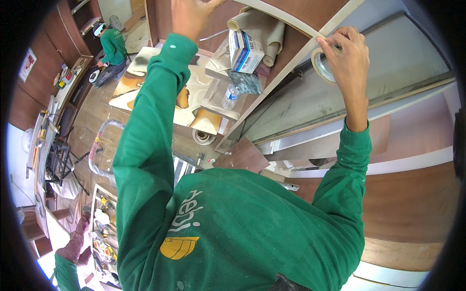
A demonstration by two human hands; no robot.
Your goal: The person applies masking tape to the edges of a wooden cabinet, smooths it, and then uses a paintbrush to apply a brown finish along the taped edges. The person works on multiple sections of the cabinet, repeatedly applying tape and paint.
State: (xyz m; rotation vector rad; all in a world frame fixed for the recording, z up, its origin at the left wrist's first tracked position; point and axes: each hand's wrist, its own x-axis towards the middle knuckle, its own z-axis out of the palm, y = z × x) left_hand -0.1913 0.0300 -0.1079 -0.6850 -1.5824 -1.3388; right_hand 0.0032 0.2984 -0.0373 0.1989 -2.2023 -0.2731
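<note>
My right hand (347, 58) is raised to the pale edge of a brown wooden panel (310, 14) at the upper right. It grips a roll of pale tape (321, 67), and a strip runs from the roll along the panel's edge under my fingertips. My left hand (189, 17) reaches up at the top middle, fingers apart, resting flat against the brown board there and holding nothing. Both green sleeves rise from my green shirt, which fills the lower middle.
A white and blue box (245, 51), beige rolled sheets (264, 29) and a water bottle (230, 97) lie on a shelf. Below are a marbled panel (160, 82), a tool tray (104, 233) and a metal stand (60, 155). A co-worker (110, 48) kneels at the upper left.
</note>
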